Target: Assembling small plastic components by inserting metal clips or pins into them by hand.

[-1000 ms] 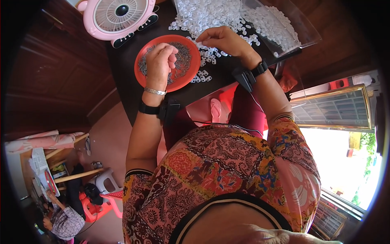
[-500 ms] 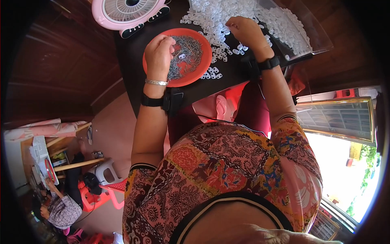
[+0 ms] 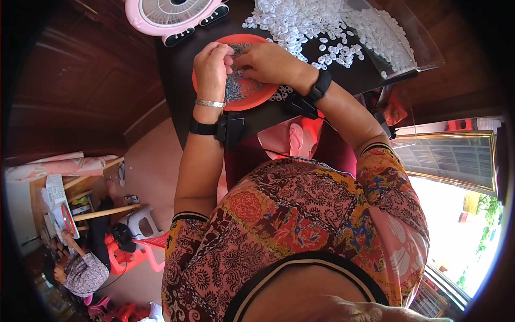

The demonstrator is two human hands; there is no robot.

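A round orange plate on the dark table holds many small grey screw-like pieces. My left hand is over the plate's left side, its fingers curled in and the thumb pressed on them; anything inside is hidden. From the right, my right hand reaches across the plate with bent fingers close to the grey pieces and near my left fingers. Its fingertips are partly hidden, so what they pinch does not show. Small white oval plastic parts with holes lie heaped beyond the plate.
A pink fan stands at the table's far left. More white parts fill a clear tray at the far right. Loose white parts lie between. A person sits at another table at lower left, near a red chair.
My right hand has moved left from the white pile to over the plate, beside my left hand. The white part seen on the grey pieces no longer shows. My left hand stays nearly still.
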